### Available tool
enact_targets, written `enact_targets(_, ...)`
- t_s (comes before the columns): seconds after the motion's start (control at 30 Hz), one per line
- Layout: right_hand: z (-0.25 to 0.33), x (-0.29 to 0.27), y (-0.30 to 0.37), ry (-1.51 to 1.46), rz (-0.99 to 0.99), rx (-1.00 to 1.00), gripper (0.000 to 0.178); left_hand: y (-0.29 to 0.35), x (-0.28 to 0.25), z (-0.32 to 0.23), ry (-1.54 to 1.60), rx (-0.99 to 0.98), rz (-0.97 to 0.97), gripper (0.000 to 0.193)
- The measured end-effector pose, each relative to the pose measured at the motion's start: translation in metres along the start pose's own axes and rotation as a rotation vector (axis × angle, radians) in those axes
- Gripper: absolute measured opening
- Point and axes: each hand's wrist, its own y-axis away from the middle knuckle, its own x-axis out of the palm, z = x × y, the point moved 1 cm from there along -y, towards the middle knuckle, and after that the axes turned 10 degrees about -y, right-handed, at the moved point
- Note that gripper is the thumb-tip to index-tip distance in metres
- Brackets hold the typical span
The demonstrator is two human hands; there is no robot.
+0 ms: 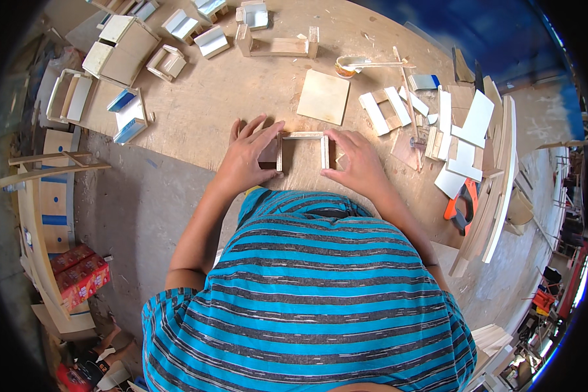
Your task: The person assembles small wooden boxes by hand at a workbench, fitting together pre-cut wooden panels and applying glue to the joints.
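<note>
At frame centre, my left hand [249, 157] and right hand [356, 163] press fingers clamped on the small wooden frame [302, 147] on the desk [202, 111].

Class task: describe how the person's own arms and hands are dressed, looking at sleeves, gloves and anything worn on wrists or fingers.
Both the left hand and right hand are bare: no gloves, and no watch, band or ring shows. The forearms are uncovered to above the elbow. The short sleeves belong to a T-shirt with bright blue and dark grey horizontal stripes.
</note>
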Motion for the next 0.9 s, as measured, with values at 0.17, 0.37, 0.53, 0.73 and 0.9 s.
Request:
enact_targets(0.17, 0.0012, -0.0012, -0.0016, -0.038, -0.011, 0.005, 0.079, -0.0003, 0.0008, 0.0005, 0.019, 0.008, -0.022, 0.099)
enact_targets(0.37, 0.0012, -0.0021, -0.0024, -0.060, 0.034, 0.074, 0.079, -0.0014, 0.0032, 0.0003, 0.032, -0.005, -0.046, 0.098)
enact_targets(0.53, 0.0060, -0.0047, -0.0036, -0.101, 0.022, 0.088, 0.079, -0.0024, 0.0039, 0.0001, 0.035, -0.012, -0.054, 0.097)
enact_targets(0.73, 0.0010, -0.0049, -0.0045, -0.057, 0.030, 0.066, 0.079, -0.0043, 0.0002, -0.0006, -0.032, 0.009, -0.033, 0.088)
enact_targets(0.9, 0.0019, -0.0074, -0.0056, -0.040, 0.043, 0.063, 0.075, -0.0045, 0.0013, 0.0004, -0.012, 0.000, -0.038, 0.085)
